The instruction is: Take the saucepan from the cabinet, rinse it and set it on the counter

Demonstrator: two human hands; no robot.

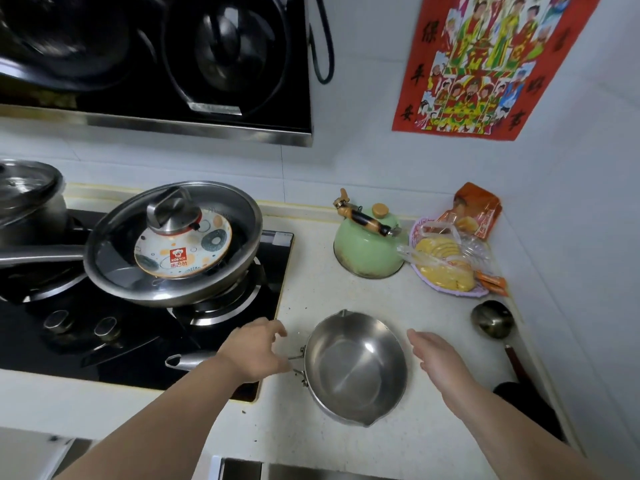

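Note:
A small steel saucepan (355, 367) with pouring spouts stands upright on the white counter (311, 271), just right of the stove. Its long handle runs left, partly hidden under my left hand (254, 351). That hand hovers over the handle's joint with loosely curled fingers; no grip on it is visible. My right hand (434, 355) is held flat with straight fingers just right of the pan's rim, apart from it. The pan's inside looks empty.
A black gas stove (145, 327) on the left carries a lidded frying pan (173, 244) and a steel pot (27, 199). A green kettle (367, 244), a basket of bagged food (446, 261) and a ladle (491, 320) sit behind and to the right. A sink edge (242, 469) lies below.

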